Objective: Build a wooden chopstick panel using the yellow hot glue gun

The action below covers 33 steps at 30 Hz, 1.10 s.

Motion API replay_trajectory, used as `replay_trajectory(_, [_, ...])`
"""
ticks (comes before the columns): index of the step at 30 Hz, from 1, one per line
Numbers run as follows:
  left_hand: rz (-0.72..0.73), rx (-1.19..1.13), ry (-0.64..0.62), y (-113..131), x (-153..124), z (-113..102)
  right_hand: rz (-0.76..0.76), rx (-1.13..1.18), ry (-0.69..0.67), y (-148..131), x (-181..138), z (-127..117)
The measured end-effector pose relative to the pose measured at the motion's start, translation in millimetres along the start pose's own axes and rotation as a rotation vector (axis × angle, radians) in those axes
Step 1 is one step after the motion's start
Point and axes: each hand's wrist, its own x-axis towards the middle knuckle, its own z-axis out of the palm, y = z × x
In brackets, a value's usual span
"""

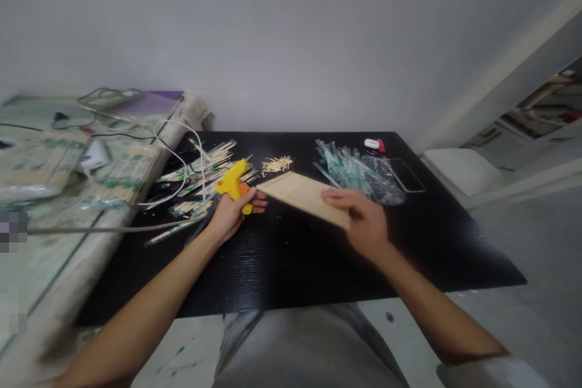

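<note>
My left hand (230,213) is wrapped round the handle of a yellow glue gun (233,179), whose nozzle points up and away to the right. In my right hand (367,221) is a flat pale wooden panel (302,194), tilted above the black table (291,273). It looks made of thin sticks laid side by side. Its left corner comes close to the left fingertips; whether they touch it, I cannot tell. Behind the panel lies a small pile of short cut stick pieces (277,163).
Wrapped chopsticks (207,160) are scattered at the left, with a white cable (186,163) looping over them. At the right are empty clear wrappers (343,167), a phone (406,174) and a small white case (371,143). Packed bundles (130,170) lie on the neighbouring surface.
</note>
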Motion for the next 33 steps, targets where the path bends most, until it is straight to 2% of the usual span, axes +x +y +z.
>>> replay_trajectory(3, [-0.084,-0.012,-0.036,-1.3,-1.8,-0.1,-0.27,-0.101,-0.278,3.3,-23.5,7.6])
replay_trajectory(6, [-0.122,0.0,-0.06,-2.9,-3.4,0.9,-0.395,-0.18,-0.42,9.1,-42.2,18.3])
replay_trajectory(12, [-0.067,0.068,-0.007,-4.4,-3.4,1.2,-0.47,-0.292,-0.453,12.1,-54.5,33.0])
replay_trajectory(17, [-0.001,0.175,-0.026,-3.2,-0.5,-4.8,-0.415,-0.299,-0.627,6.5,-42.3,29.5])
replay_trajectory(19, [0.0,0.191,-0.036,-2.0,-0.1,-5.3,-0.391,-0.237,-0.587,3.4,-33.1,25.2])
replay_trajectory(21, [-0.009,0.181,-0.042,-0.8,-0.3,-4.4,-0.309,-0.182,-0.418,2.5,-22.3,23.0])
replay_trajectory(23, [-0.017,0.163,-0.057,0.0,-0.8,-3.0,-0.153,-0.156,-0.217,5.4,-10.7,24.8])
replay_trajectory(26, [-0.026,0.154,-0.092,-0.2,-1.0,-2.5,0.143,-0.049,-0.07,15.9,6.5,33.0])
replay_trajectory(28, [-0.035,0.149,-0.105,-0.6,-0.9,-3.4,0.363,0.142,-0.115,22.8,15.8,39.0])
replay_trajectory(30, [-0.043,0.148,-0.112,-1.0,-0.7,-4.6,0.573,0.313,-0.227,26.4,22.3,43.1])
replay_trajectory(33, [-0.041,0.161,-0.115,-1.6,-0.3,-6.0,0.787,0.46,-0.327,25.7,27.6,45.3])
